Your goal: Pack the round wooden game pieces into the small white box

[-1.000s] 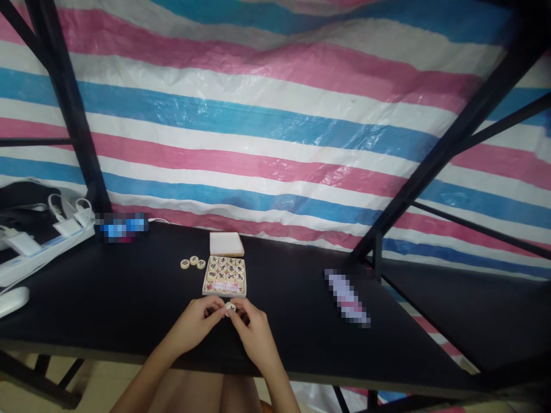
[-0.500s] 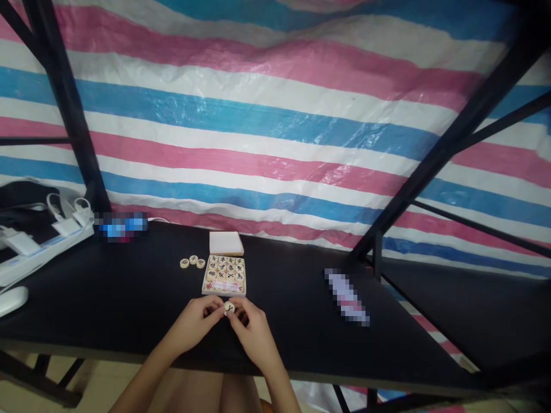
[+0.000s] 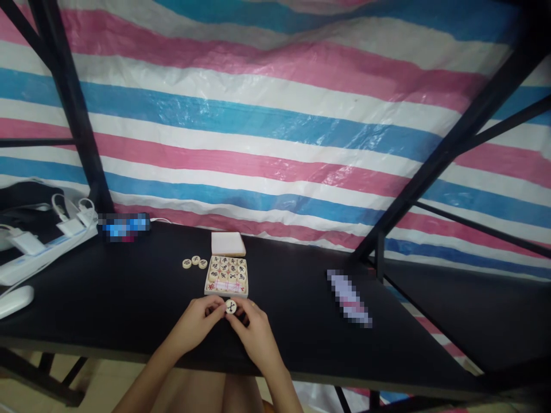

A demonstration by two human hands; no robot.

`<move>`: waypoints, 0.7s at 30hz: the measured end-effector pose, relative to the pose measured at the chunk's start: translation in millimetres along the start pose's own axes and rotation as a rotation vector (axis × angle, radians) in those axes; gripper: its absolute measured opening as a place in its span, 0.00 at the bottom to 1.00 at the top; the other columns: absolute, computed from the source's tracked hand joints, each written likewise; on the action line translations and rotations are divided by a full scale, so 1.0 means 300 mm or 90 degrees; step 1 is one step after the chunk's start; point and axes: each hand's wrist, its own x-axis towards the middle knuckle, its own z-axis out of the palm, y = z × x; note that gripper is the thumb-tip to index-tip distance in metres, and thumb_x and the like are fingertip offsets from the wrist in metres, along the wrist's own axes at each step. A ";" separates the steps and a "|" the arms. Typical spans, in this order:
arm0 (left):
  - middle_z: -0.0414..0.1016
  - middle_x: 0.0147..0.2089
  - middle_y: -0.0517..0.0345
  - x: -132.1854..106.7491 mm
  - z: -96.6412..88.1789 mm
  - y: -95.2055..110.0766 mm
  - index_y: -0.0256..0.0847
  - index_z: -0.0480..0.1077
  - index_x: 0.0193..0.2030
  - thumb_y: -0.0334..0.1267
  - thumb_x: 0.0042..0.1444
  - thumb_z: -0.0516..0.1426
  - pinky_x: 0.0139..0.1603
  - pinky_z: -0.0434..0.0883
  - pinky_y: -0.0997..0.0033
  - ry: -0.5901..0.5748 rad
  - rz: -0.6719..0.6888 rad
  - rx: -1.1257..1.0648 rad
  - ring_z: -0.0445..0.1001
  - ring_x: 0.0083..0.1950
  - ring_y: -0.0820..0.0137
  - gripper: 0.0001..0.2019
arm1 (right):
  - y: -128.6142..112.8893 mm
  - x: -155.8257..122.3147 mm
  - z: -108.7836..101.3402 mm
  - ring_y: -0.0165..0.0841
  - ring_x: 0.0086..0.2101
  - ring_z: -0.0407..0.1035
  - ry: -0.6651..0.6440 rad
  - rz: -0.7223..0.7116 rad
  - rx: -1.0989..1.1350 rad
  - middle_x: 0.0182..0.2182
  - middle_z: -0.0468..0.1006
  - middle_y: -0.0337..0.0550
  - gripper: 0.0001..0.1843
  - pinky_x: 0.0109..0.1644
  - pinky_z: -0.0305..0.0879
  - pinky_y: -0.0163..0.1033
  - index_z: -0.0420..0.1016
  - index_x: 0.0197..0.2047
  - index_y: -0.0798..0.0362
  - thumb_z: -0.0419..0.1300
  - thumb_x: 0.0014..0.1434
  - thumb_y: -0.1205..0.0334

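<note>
Both my hands meet at the near edge of a black table (image 3: pixel 129 298). My left hand (image 3: pixel 196 324) and my right hand (image 3: pixel 253 332) pinch one round pale game piece (image 3: pixel 231 306) between their fingertips, its black character facing up. Just beyond it sits a small open box (image 3: pixel 226 276) filled with several similar round pieces marked in black and red. Its pale lid (image 3: pixel 228 244) lies flat behind the box. Three loose pieces (image 3: pixel 194 262) rest on the table to the box's left.
A white power strip with plugged chargers (image 3: pixel 43 246) and a white mouse (image 3: pixel 15 299) lie at the table's left end. A blurred item (image 3: pixel 348 298) lies to the right. Black metal frame bars (image 3: pixel 434 160) cross in front of a striped tarp wall (image 3: pixel 275 115).
The piece between my fingertips has turned so its face shows more fully. My hands have hardly shifted.
</note>
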 end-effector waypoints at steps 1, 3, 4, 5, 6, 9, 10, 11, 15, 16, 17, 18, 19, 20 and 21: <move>0.77 0.30 0.58 0.001 0.000 -0.002 0.39 0.72 0.33 0.42 0.59 0.50 0.38 0.68 0.73 0.010 0.000 -0.002 0.74 0.34 0.67 0.12 | 0.003 0.003 0.000 0.35 0.39 0.70 0.019 -0.005 -0.013 0.40 0.75 0.44 0.12 0.43 0.67 0.37 0.73 0.46 0.49 0.57 0.57 0.64; 0.77 0.30 0.59 0.001 0.001 -0.004 0.40 0.72 0.36 0.42 0.59 0.50 0.38 0.68 0.72 0.033 -0.004 0.000 0.75 0.35 0.67 0.12 | 0.009 0.014 -0.003 0.38 0.44 0.68 0.068 -0.016 -0.051 0.44 0.73 0.46 0.13 0.46 0.66 0.39 0.72 0.47 0.50 0.55 0.59 0.64; 0.77 0.30 0.59 0.000 0.001 -0.004 0.41 0.72 0.37 0.41 0.59 0.51 0.38 0.68 0.73 0.040 -0.006 0.004 0.75 0.34 0.67 0.11 | 0.011 0.023 -0.005 0.39 0.45 0.68 0.088 -0.021 -0.075 0.44 0.72 0.47 0.13 0.47 0.66 0.40 0.71 0.48 0.51 0.55 0.59 0.63; 0.77 0.30 0.60 -0.001 0.001 -0.003 0.41 0.72 0.38 0.41 0.58 0.51 0.37 0.68 0.73 0.042 -0.005 0.013 0.75 0.34 0.68 0.10 | 0.013 0.033 -0.008 0.39 0.45 0.67 0.100 -0.027 -0.101 0.44 0.72 0.48 0.14 0.48 0.65 0.41 0.71 0.49 0.51 0.54 0.59 0.63; 0.77 0.30 0.60 -0.002 0.001 -0.002 0.41 0.72 0.38 0.40 0.58 0.51 0.37 0.68 0.74 0.039 -0.001 0.025 0.74 0.33 0.68 0.10 | 0.014 0.044 -0.010 0.39 0.44 0.67 0.105 -0.035 -0.127 0.43 0.73 0.48 0.14 0.48 0.65 0.42 0.70 0.49 0.52 0.54 0.60 0.64; 0.77 0.32 0.60 -0.006 0.002 0.001 0.41 0.73 0.36 0.38 0.58 0.51 0.36 0.67 0.74 0.027 0.021 0.065 0.73 0.32 0.69 0.09 | 0.016 0.078 -0.013 0.40 0.41 0.66 0.101 -0.053 -0.209 0.39 0.74 0.47 0.11 0.45 0.65 0.43 0.69 0.47 0.53 0.53 0.60 0.64; 0.77 0.32 0.60 -0.007 0.002 0.002 0.41 0.73 0.36 0.37 0.58 0.51 0.36 0.67 0.75 0.024 0.024 0.075 0.73 0.32 0.70 0.10 | 0.018 0.088 -0.012 0.40 0.40 0.66 0.101 -0.057 -0.238 0.37 0.74 0.47 0.10 0.44 0.65 0.43 0.69 0.45 0.54 0.53 0.61 0.65; 0.77 0.32 0.60 -0.008 0.003 0.002 0.41 0.73 0.35 0.37 0.58 0.50 0.36 0.67 0.75 0.022 0.025 0.083 0.73 0.32 0.70 0.10 | 0.019 0.095 -0.010 0.40 0.39 0.66 0.104 -0.059 -0.263 0.36 0.74 0.46 0.08 0.43 0.64 0.43 0.70 0.43 0.53 0.53 0.61 0.65; 0.77 0.31 0.60 -0.006 0.007 -0.003 0.41 0.73 0.35 0.37 0.58 0.50 0.35 0.66 0.76 0.018 0.024 0.100 0.73 0.32 0.70 0.10 | 0.030 0.096 0.001 0.39 0.38 0.66 0.127 -0.056 -0.322 0.36 0.74 0.46 0.06 0.43 0.63 0.43 0.71 0.39 0.52 0.53 0.61 0.65; 0.77 0.31 0.60 -0.005 0.007 -0.004 0.41 0.73 0.35 0.36 0.58 0.50 0.35 0.66 0.76 0.018 0.026 0.102 0.73 0.32 0.70 0.10 | 0.033 0.090 0.004 0.39 0.38 0.66 0.129 -0.056 -0.336 0.36 0.74 0.46 0.06 0.43 0.63 0.43 0.71 0.38 0.52 0.53 0.62 0.65; 0.77 0.31 0.60 -0.004 0.006 -0.005 0.41 0.73 0.35 0.36 0.58 0.50 0.35 0.66 0.76 0.020 0.028 0.104 0.73 0.32 0.70 0.10 | 0.035 0.083 0.008 0.40 0.38 0.66 0.130 -0.058 -0.350 0.36 0.74 0.47 0.07 0.43 0.63 0.44 0.71 0.38 0.52 0.52 0.62 0.65; 0.77 0.32 0.60 -0.003 0.006 -0.005 0.41 0.73 0.35 0.36 0.58 0.50 0.35 0.66 0.76 0.021 0.029 0.108 0.73 0.32 0.70 0.10 | 0.038 0.076 0.010 0.40 0.39 0.66 0.133 -0.060 -0.363 0.37 0.73 0.48 0.07 0.44 0.63 0.44 0.71 0.38 0.52 0.52 0.62 0.64; 0.77 0.32 0.60 -0.002 0.005 -0.005 0.41 0.73 0.35 0.36 0.58 0.50 0.35 0.66 0.76 0.021 0.030 0.113 0.73 0.32 0.70 0.10 | 0.041 0.069 0.013 0.40 0.40 0.66 0.141 -0.062 -0.372 0.39 0.73 0.49 0.08 0.44 0.63 0.44 0.72 0.39 0.53 0.51 0.63 0.64; 0.77 0.32 0.60 -0.002 0.004 -0.005 0.41 0.73 0.35 0.36 0.58 0.50 0.35 0.66 0.76 0.020 0.031 0.119 0.73 0.32 0.70 0.10 | 0.044 0.063 0.015 0.41 0.41 0.66 0.153 -0.064 -0.377 0.40 0.72 0.50 0.09 0.44 0.63 0.45 0.72 0.40 0.53 0.51 0.63 0.62; 0.77 0.32 0.60 -0.002 0.004 -0.005 0.41 0.74 0.35 0.36 0.58 0.50 0.35 0.66 0.76 0.019 0.032 0.125 0.73 0.32 0.70 0.10 | 0.046 0.059 0.017 0.41 0.42 0.65 0.164 -0.066 -0.378 0.41 0.72 0.51 0.10 0.45 0.63 0.45 0.72 0.41 0.53 0.51 0.63 0.61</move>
